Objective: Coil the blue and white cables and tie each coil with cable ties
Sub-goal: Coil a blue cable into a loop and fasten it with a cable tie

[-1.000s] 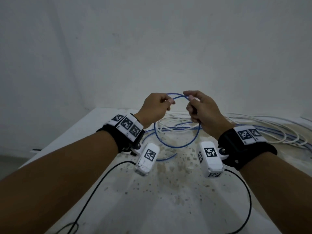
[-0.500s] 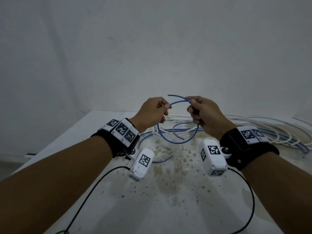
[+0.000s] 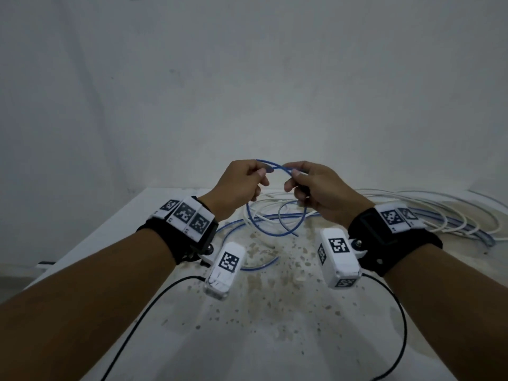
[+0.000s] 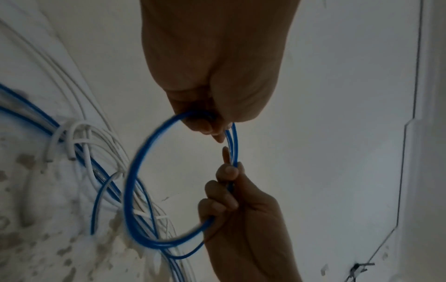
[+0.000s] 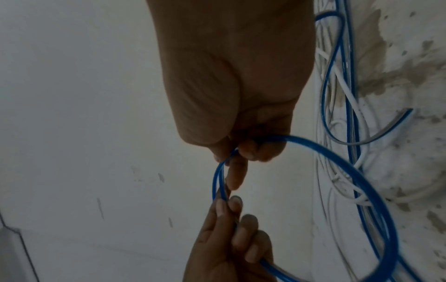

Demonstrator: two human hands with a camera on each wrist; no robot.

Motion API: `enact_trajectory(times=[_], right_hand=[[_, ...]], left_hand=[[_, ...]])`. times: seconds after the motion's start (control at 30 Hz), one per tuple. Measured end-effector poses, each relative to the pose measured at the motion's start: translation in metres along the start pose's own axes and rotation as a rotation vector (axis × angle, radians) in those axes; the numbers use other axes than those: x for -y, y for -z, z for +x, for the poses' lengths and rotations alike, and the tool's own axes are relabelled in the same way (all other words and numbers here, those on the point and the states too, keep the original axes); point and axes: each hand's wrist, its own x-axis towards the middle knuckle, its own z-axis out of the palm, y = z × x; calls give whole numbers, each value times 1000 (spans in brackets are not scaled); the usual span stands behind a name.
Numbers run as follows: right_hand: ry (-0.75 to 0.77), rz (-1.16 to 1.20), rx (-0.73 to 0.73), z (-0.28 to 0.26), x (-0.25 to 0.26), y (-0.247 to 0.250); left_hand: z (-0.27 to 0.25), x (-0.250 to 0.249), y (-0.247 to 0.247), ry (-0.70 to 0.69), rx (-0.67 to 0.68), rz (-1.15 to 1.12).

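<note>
At the centre of the head view the left hand (image 3: pixel 242 182) pinches the blue cable (image 3: pixel 275 166) between thumb and curled fingers, and just right of it the right hand (image 3: pixel 316 188) grasps the same arc, its fingers folded round the strands. Compared with a second ago the hands have drawn a little closer and a second turn now hangs below them: the loop (image 3: pixel 270 228) dangles above the table, and the left wrist view shows two strands side by side in the ring (image 4: pixel 130 181). By my reading the blue coil is only begun, with most of the cable still loose and no tie in sight. Below the hands the table (image 3: pixel 275 339) is white, pale and heavily speckled with brown stains. At centre right the white cable (image 3: pixel 439 204) lies in loose sweeps, mixed with more blue, running off toward the right edge. Behind, filling the upper frame, stands a bare grey-white wall (image 3: pixel 247 78); the room is dim.
</note>
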Motion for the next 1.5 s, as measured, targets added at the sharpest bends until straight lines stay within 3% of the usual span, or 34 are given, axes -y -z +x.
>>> enact_trajectory(times=[0.17, 0.3, 0.47, 0.6, 0.73, 1.1, 1.4, 1.5], right_hand=[[12, -66, 10, -1, -2, -4], [26, -98, 39, -2, -1, -5], [20, -67, 31, -3, 0, -8], [0, 38, -7, -4, 0, -9], [6, 122, -43, -3, 2, -10], [-28, 258, -137, -2, 1, -8], [-178, -30, -106, -7, 2, -4], [-75, -350, -398, -6, 1, -3]], left_hand=[[-1, -9, -5, 92, 47, -150], [2, -13, -7, 199, -30, -256], [3, -10, -8, 238, -60, -317], [0, -7, -5, 225, -34, -391], [0, -3, -1, 204, 10, -320], [1, 3, -13, 146, -138, -241], [4, 8, -10, 170, -156, -275], [4, 10, -7, 174, -140, -253]])
